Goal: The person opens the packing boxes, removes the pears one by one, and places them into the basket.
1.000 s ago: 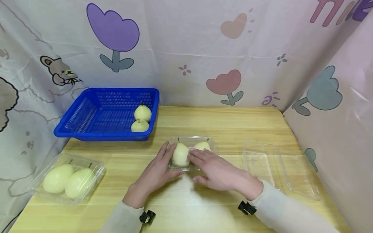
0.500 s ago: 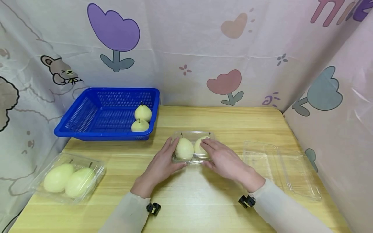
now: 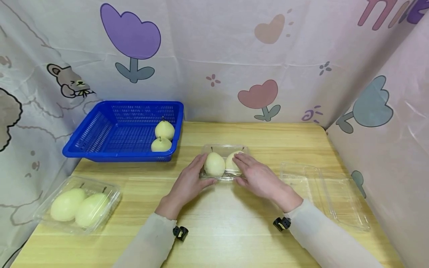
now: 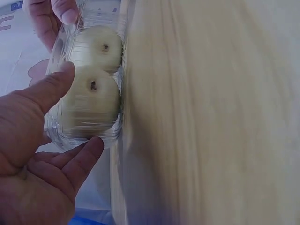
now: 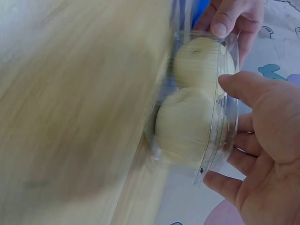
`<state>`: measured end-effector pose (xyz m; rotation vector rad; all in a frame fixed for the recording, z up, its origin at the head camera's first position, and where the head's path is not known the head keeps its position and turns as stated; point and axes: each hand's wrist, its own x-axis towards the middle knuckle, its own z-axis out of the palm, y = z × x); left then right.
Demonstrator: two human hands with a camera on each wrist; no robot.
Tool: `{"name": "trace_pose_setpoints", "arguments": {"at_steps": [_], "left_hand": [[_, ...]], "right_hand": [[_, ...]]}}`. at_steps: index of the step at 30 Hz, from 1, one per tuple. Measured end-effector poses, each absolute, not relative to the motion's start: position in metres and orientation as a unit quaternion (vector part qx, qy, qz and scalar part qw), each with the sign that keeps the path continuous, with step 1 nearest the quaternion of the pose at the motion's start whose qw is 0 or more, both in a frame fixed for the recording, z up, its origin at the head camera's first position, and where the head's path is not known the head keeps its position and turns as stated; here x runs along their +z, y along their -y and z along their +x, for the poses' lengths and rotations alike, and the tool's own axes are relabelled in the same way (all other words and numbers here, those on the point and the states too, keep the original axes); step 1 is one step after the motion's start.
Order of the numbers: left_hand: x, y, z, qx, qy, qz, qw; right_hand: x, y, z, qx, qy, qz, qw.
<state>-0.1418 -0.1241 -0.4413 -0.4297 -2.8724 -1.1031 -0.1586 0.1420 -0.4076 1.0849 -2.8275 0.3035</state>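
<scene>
Two pale yellow pears [image 3: 215, 164] sit side by side inside a clear plastic clamshell box [image 3: 225, 178] at mid-table. My left hand [image 3: 189, 180] grips the box's left end, its thumb on the near wall and its fingers round the side. At the other end my right hand [image 3: 259, 180] holds it too, fingers across the right-hand pear's top and thumb in front. In the left wrist view, the pears' [image 4: 93, 101] undersides show through ribbed plastic. The right wrist view has the box's rim [image 5: 216, 117] beneath my thumb.
A blue plastic basket [image 3: 100, 154] with two pears [image 3: 164, 131] stands at the back left. At the front left lies another clear box [image 3: 115, 188] holding two pears. An opened clear clamshell [image 3: 330, 197] lies on the right. Patterned cloth [image 3: 214, 44] hangs behind the table.
Both hands have moved the box away from me across the table, and slightly right. The right hand's fingers have shifted toward the box's right end. The basket and other boxes have stayed put.
</scene>
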Motion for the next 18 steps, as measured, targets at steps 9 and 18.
{"name": "trace_pose_setpoints", "arguments": {"at_steps": [9, 18], "left_hand": [[-0.4386, 0.1209, -0.1447, -0.363, 0.926, -0.107, 0.008], [-0.4391, 0.1142, -0.1491, -0.358, 0.930, -0.081, 0.012]], "right_hand": [[-0.4110, -0.1436, -0.1647, 0.078, 0.917, 0.380, 0.097], [-0.4175, -0.1431, -0.1673, 0.093, 0.924, 0.362, 0.083]]}}
